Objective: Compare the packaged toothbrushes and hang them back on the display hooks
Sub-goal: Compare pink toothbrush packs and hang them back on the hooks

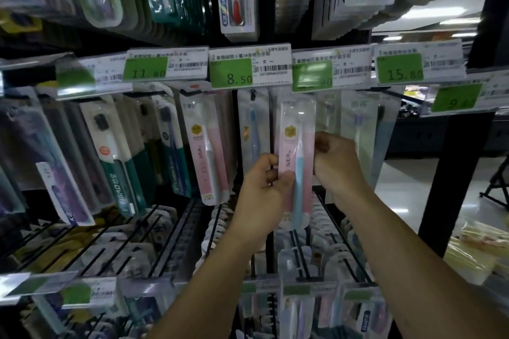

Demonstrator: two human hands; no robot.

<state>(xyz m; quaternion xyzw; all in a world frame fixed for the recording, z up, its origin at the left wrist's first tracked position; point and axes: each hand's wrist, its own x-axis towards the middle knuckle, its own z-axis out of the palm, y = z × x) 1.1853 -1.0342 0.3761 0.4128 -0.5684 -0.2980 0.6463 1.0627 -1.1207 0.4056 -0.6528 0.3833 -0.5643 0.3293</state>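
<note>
A pink toothbrush pack with a light blue brush inside stands upright in front of the middle row of the display. My left hand grips its lower left edge. My right hand pinches its right edge at mid height. The pack's top reaches up just under the green price tag; the hook behind it is hidden. A similar pink pack hangs to the left, and a pack with a blue brush hangs on a hook just left of the held one.
Rows of packaged toothbrushes hang above, left and right, under price tags reading 11.80, 8.50 and 15.80. Black wire hooks of the lower row jut out beneath my arms. A black upright post stands at the right, with shop floor beyond.
</note>
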